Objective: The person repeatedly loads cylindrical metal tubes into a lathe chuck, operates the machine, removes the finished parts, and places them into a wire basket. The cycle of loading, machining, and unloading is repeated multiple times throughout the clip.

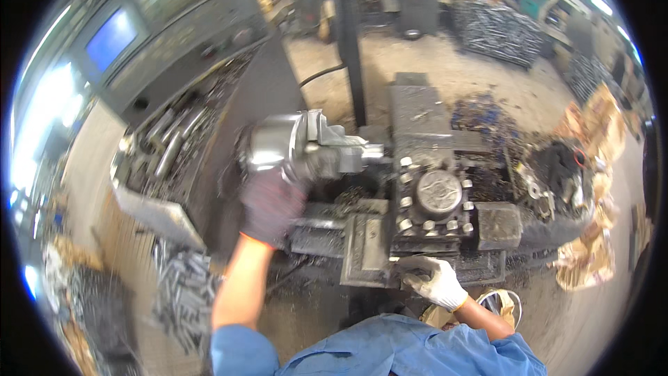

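My left hand (273,203), in a dark knit glove with an orange cuff, is at the near side of a lathe chuck (275,141); motion smears its fingers. From the chuck's stepped jaws (327,141) a short bright metal piece (374,152) sticks out to the right. My right hand (438,283), in a white glove with dark-stained fingers, is closed at the front edge of the lathe carriage (365,251). What its fingers hold is hidden. Beyond it stands a square tool post (438,193) with several bolt heads around a round cap.
Metal bars and offcuts lie on the tray (154,212) at left. Below it is a heap of grey metal pieces (186,299). Dark rags (553,167) and brown paper (588,257) lie at right. A dark upright post (350,42) stands behind the chuck.
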